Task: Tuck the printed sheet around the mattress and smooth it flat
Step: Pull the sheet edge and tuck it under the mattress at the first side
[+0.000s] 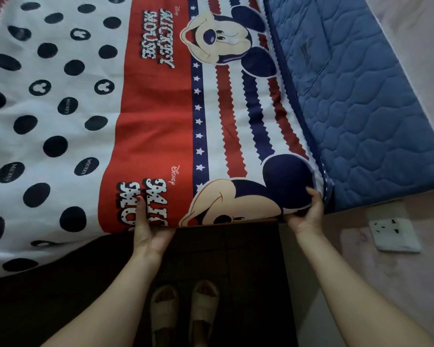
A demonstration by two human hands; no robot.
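Note:
The printed sheet, white with dark dots, a red band and cartoon mouse figures, lies over the bed top. The blue quilted mattress shows uncovered on the right side. My left hand grips the near edge of the sheet at the red band, thumb on top and fingers hidden under the edge. My right hand grips the sheet's near right corner, thumb lying over the dark mouse ear, fingers hidden beneath. Left of my left hand, the sheet's edge hangs loose over the dark bed side.
A dark wooden bed frame stands in front of me, my slippered feet below it. A white wall socket sits on the pinkish wall at the right, close to the mattress corner.

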